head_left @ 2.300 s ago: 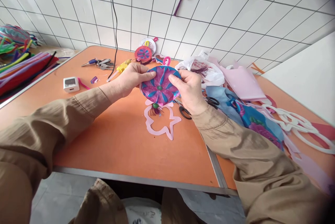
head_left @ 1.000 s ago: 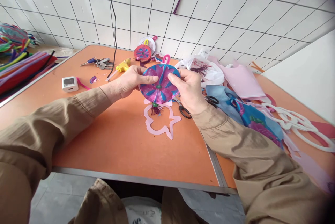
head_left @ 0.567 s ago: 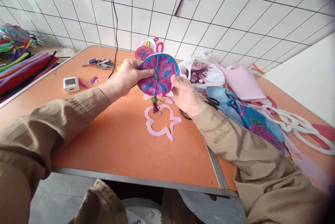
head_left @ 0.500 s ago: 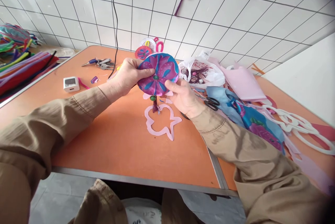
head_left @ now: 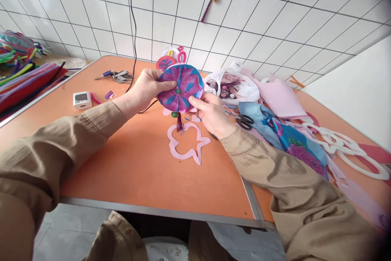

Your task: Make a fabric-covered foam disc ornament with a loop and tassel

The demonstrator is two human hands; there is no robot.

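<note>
A round purple and blue flower disc [head_left: 180, 88] with a green bead at its middle is held tilted upright above the orange table [head_left: 137, 163]. A pink loop sticks up from its top and a green bead with a dark tassel [head_left: 179, 120] hangs below it. My left hand [head_left: 146, 88] grips the disc's left edge, thumb on the front. My right hand [head_left: 209, 112] pinches the lower right edge with thumb and fingers. Under the disc lies a pink cut-out paper outline [head_left: 187, 143].
Black scissors [head_left: 241, 121] and blue and pink fabric [head_left: 284, 134] lie to the right, with a white plastic bag [head_left: 232, 86] behind. Keys [head_left: 117, 75], a small white timer [head_left: 82, 100] and pipe cleaners [head_left: 24, 80] sit at left. A black cable [head_left: 134, 29] hangs down the tiled wall.
Both hands have lifted the disc off the table and tipped it upright toward me. My right hand has slid from the disc's right edge to its lower right edge.
</note>
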